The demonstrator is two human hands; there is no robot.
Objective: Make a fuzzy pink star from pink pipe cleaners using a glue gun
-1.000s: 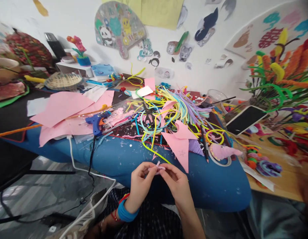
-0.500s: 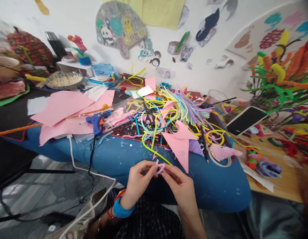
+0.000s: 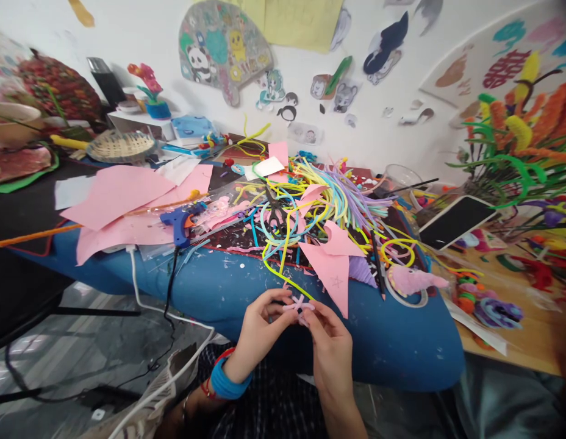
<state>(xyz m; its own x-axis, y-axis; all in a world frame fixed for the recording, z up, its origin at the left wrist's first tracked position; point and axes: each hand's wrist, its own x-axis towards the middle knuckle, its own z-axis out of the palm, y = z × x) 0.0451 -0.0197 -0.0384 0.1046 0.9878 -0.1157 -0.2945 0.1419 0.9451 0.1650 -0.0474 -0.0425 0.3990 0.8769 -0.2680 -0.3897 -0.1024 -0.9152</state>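
Between my two hands, just in front of the blue-covered table edge, is a small pale pink star-shaped piece [image 3: 299, 301] that looks bent from pipe cleaner, with a dark spot near its middle. My left hand [image 3: 267, 320] pinches its left side between thumb and fingers. On the other side, the thumb and fingers of my right hand [image 3: 329, 332] grip it too. Beyond my fingertips lies a pink felt sheet [image 3: 331, 274] with a small star drawn on it. A yellow-green pipe cleaner [image 3: 290, 280] trails close to my left fingertips.
Black scissors [image 3: 276, 216] lie among a heap of coloured pipe cleaners [image 3: 338, 195]. A blue glue gun [image 3: 180, 225] rests at left, its black cord hanging down. At right are a roll of tape [image 3: 418, 300], a propped phone [image 3: 457, 222] and pipe-cleaner flowers [image 3: 534, 134].
The pink piece has turned in my fingers, so its several arms and dark spot now show. My right hand has turned more upright. The view has shifted slightly.
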